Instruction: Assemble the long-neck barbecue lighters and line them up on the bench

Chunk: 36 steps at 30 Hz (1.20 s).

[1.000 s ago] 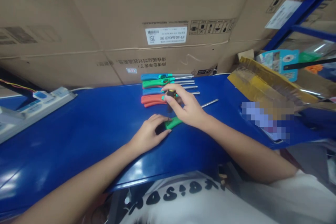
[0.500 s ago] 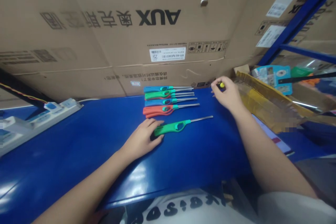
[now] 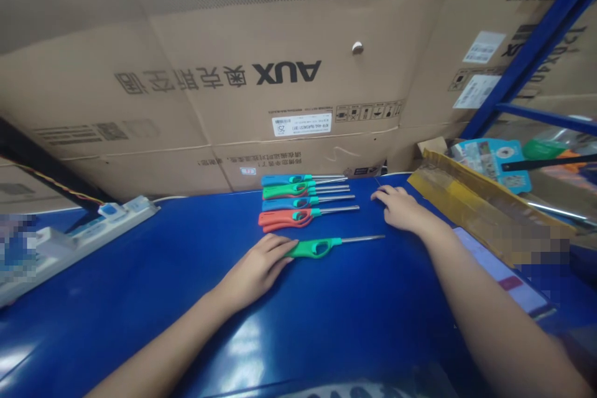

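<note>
My left hand (image 3: 258,266) is closed around the handle end of a green gas lighter (image 3: 317,248), whose thin metal barrel points right. The back of that handle is hidden under my fingers. Beyond it lies a stack of long-barrelled lighters: an orange lighter (image 3: 285,219) nearest me, then a blue lighter (image 3: 280,204), a green lighter (image 3: 283,189) and another blue lighter (image 3: 278,180) at the back. To the right of the barrels, my right hand (image 3: 405,208) is low over the table, fingers bent together. A thin line shows at its fingertips; what it holds is mostly hidden.
A large cardboard box (image 3: 209,25) walls off the back of the blue table (image 3: 298,323). On the left lies a white power strip (image 3: 88,242). At right are a phone (image 3: 506,273), a taped open carton (image 3: 471,205) and a blue metal frame (image 3: 527,50).
The view has tilted up, so everything sits lower. My right hand has lowered and turned palm down; the yellow thing seen in it is now hidden. My left hand still holds the green lighter.
</note>
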{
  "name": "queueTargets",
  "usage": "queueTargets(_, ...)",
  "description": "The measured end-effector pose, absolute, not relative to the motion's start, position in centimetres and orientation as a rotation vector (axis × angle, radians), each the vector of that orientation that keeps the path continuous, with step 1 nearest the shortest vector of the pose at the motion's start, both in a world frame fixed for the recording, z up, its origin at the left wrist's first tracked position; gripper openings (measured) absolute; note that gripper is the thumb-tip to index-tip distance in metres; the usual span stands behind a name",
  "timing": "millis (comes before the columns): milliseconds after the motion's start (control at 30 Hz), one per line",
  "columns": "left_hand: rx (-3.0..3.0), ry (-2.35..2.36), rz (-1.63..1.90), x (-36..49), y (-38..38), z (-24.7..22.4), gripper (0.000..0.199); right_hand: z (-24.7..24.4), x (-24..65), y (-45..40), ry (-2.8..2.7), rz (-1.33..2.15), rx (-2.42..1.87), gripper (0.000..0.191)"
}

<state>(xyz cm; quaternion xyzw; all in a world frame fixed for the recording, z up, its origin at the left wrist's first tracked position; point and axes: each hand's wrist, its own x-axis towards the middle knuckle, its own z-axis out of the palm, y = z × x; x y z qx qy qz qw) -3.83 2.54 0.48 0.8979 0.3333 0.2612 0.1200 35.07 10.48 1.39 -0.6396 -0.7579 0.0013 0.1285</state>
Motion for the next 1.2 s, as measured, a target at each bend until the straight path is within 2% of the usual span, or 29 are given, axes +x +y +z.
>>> queueTargets(300, 2.645, 1.129, 0.975, -6.2, 8.0, 4.0, 0.036, 2.9, 32.2, 10.1, -2.072, -0.155, -1.604, 0.042)
queueTargets(600, 2.691, 1.149, 1.016, -5.8, 12.5, 2.2, 0.032, 1.6, 30.2, 9.9, -2.164, -0.097, -1.386, 0.034)
queueTargets(667, 2.701, 1.171, 1.021, -5.4, 12.1, 2.4, 0.031, 1.2, 29.0, 9.5, -2.200, -0.096, -1.351, 0.037)
queueTargets(767, 2.747, 1.246, 0.986, -3.9, 10.7, 3.1, 0.032, 0.7, 26.6, 8.7, -2.280, -0.110, -1.303, 0.052)
queueTargets(833, 2.819, 1.310, 0.851, -2.3, 9.9, 3.3, 0.039, 0.5, 24.9, 8.6, -2.338, -0.133, -1.285, 0.064)
queueTargets(867, 2.852, 1.366, 0.774, -1.4, 9.7, 3.3, 0.049, 0.5, 24.2, 8.7, -2.363, -0.142, -1.284, 0.068)
queueTargets(967, 2.841, 1.558, 0.589, 0.6, 9.9, 2.6, 0.069, 0.8, 22.5, 10.0, -2.401, -0.135, -1.327, 0.069)
queueTargets(1200, 2.735, 1.801, 0.488, 1.3, 11.5, 1.6, 0.079, 0.7, 21.5, 13.8, -2.393, -0.067, -1.416, 0.063)
